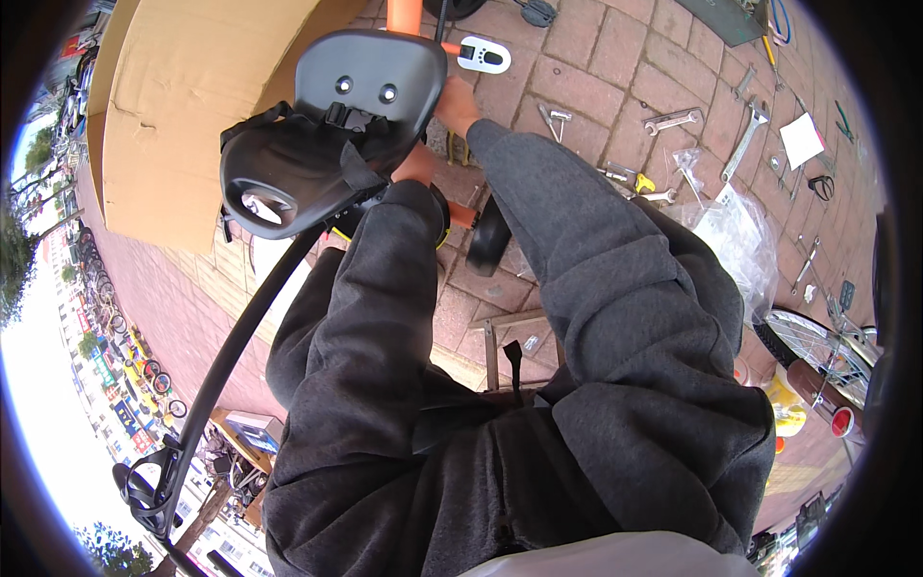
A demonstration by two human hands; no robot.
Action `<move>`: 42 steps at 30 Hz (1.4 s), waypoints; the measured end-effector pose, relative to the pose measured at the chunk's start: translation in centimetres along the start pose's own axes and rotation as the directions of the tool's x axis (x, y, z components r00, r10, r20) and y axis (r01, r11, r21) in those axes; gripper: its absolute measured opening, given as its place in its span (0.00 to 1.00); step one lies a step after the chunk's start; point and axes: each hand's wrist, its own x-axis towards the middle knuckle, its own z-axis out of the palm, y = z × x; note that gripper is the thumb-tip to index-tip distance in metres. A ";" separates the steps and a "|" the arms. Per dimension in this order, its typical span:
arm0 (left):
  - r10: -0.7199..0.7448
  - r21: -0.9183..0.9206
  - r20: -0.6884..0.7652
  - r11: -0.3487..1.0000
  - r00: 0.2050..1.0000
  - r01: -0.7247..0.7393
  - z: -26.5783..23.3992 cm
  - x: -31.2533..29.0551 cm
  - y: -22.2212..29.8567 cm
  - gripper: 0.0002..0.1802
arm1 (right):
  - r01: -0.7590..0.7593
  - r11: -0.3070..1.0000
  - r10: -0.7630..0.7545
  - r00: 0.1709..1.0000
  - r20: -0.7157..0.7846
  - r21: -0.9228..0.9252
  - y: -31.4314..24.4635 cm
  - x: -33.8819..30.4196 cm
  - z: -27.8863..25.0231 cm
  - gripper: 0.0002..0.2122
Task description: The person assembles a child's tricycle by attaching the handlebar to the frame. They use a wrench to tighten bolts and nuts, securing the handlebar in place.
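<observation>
A child's tricycle with a black plastic seat [317, 72] stands before me, tilted in my view. Black straps and a buckle [338, 113] lie on the seat. Part of an orange frame [405, 15] shows beyond it, beside a white footrest [484, 55]. My left hand [415, 165] reaches in beneath the seat's near side. Against the seat's right edge is my right hand [456, 104]. The seat hides the fingers of both hands, so their grip is not visible. A black wheel [489, 238] and a long black push bar [252, 313] sit nearer to me.
A large cardboard box [178, 120] stands at the left. Wrenches [673, 121], a bigger spanner [747, 140] and other tools are scattered over the brick paving at the right. Nearby lie a clear plastic bag [735, 240], white paper [802, 140] and a bicycle wheel [817, 346].
</observation>
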 end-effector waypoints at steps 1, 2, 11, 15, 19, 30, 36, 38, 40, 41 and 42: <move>-0.007 -0.035 -0.023 0.999 1.000 0.006 0.4 0.1 -0.1 0.16 | -0.037 0.999 0.037 0.999 0.020 0.016 0.1 0.1 -0.1 0.10; -0.009 0.031 -0.021 0.999 1.000 0.010 0.8 0.1 -0.3 0.15 | -0.098 0.995 0.097 0.995 0.035 0.024 0.2 0.2 -0.1 0.10; -0.061 0.001 -0.269 0.998 0.961 0.063 2.1 -0.5 -0.2 0.10 | -0.053 0.999 0.052 0.997 0.060 0.013 0.8 0.8 0.6 0.11; -0.217 -0.105 0.020 0.970 0.976 0.218 2.1 -0.5 0.0 0.14 | 0.010 0.998 -0.009 1.000 0.021 -0.067 1.2 1.1 1.1 0.12; -0.280 -0.158 0.031 0.947 0.960 0.281 1.5 -0.5 0.6 0.12 | -0.036 0.999 0.036 0.999 -0.002 0.001 1.1 1.1 1.1 0.12; -0.222 -0.209 -0.107 0.958 0.969 0.196 0.7 -1.1 0.8 0.11 | 0.060 0.993 -0.056 0.997 0.043 -0.104 0.6 1.1 1.1 0.11; -0.131 -0.173 -0.084 0.978 0.988 0.115 0.7 -1.2 0.3 0.10 | 0.082 0.995 -0.080 0.996 0.038 -0.050 0.9 0.8 1.0 0.11; -0.108 -0.176 -0.098 0.980 0.989 0.090 0.7 -1.1 0.2 0.10 | 0.086 0.996 -0.085 0.995 0.045 -0.031 1.0 0.8 1.0 0.11; -0.102 -0.183 -0.060 0.979 0.993 0.090 0.8 -1.1 0.0 0.10 | 0.073 0.997 -0.072 0.996 0.052 -0.007 1.2 0.9 1.2 0.12; -0.097 -0.178 -0.045 0.980 0.994 0.088 0.9 -1.0 -0.1 0.10 | 0.086 0.995 -0.082 0.995 0.052 -0.060 1.3 0.9 1.3 0.12; -0.080 -0.174 -0.063 0.982 0.995 0.068 1.1 -1.0 -0.2 0.09 | 0.098 0.989 -0.092 0.994 0.054 -0.112 1.4 1.0 1.4 0.12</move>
